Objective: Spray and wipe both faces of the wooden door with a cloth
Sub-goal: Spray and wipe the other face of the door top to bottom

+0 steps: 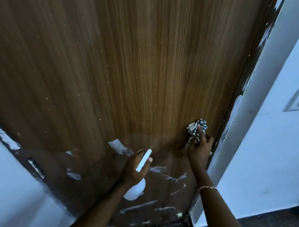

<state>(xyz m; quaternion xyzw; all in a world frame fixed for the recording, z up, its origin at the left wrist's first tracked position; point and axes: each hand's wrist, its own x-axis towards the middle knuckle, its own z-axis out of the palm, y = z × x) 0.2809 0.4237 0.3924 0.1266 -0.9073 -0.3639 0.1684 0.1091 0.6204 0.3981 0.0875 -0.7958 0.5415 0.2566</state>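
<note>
Left hand curls fingers round the spray bottle; right hand pinches the cloth; unwiped mist may streak the door.

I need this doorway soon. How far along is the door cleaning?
Nothing looks finished: white smears streak the lower door. In hand: the left hand aims the spray bottle at it, mist showing, while the right hand holds the cloth against the wood. Left: wiping this face, then the other.
</note>
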